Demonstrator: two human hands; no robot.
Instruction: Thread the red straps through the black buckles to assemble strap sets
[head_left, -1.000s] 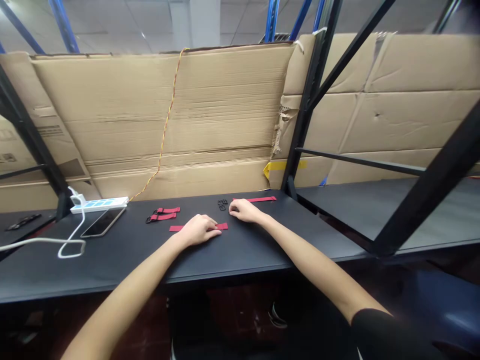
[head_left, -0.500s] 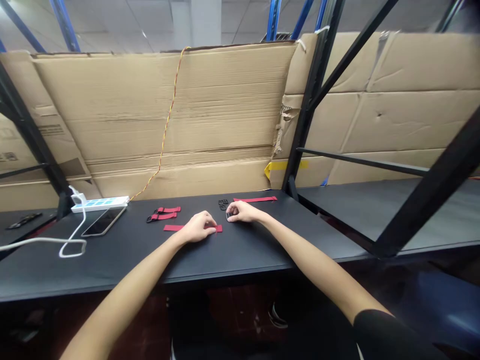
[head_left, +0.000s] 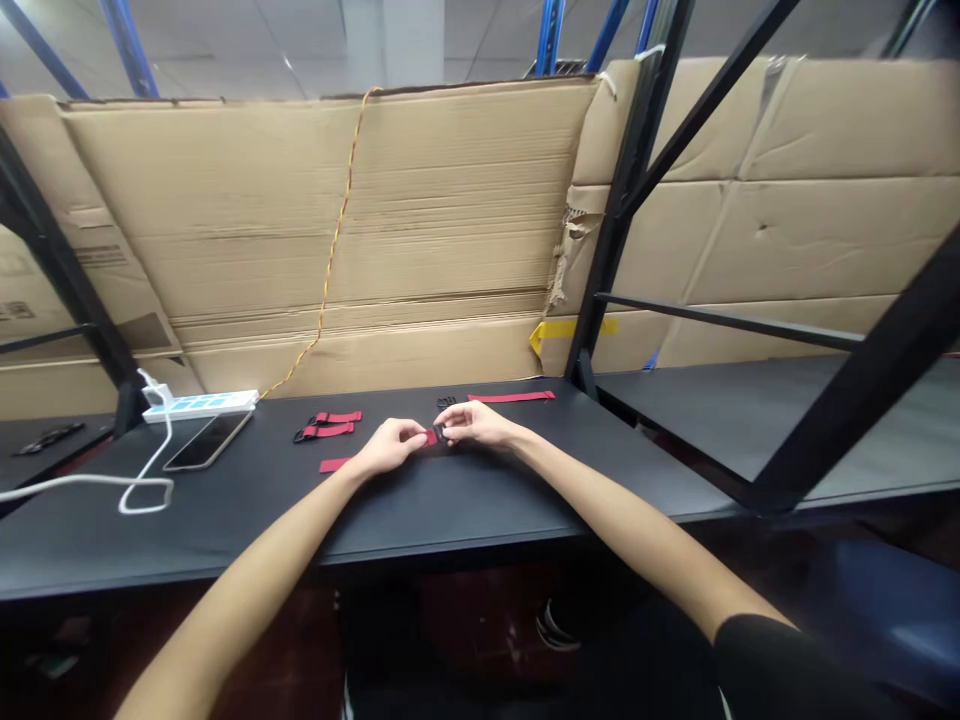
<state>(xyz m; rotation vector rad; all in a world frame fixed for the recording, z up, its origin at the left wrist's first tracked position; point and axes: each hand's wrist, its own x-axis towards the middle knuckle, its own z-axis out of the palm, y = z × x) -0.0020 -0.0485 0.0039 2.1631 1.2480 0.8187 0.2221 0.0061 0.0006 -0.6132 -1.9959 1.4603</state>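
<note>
My left hand (head_left: 390, 444) is closed on a red strap (head_left: 334, 464), lifting its right end off the black table (head_left: 225, 500) while the left end trails on the surface. My right hand (head_left: 474, 423) pinches a small black ring (head_left: 439, 434) right against that raised strap end. Both hands meet just above the table's middle. A few more black rings (head_left: 446, 402) lie just behind my hands. A loose red strap (head_left: 511, 397) lies flat behind my right hand. Two red straps with black rings fitted (head_left: 328, 425) lie to the left.
A phone (head_left: 206, 442) and a white power strip (head_left: 199, 406) with a white cable (head_left: 135, 490) are at the left. Cardboard sheets (head_left: 420, 230) stand along the back. Black rack posts (head_left: 622, 200) rise at the right, beside another dark shelf (head_left: 750, 420).
My right hand picked a black ring off the table and brought it left. My left hand raised the strap's right end toward it, and the strap slid left.
</note>
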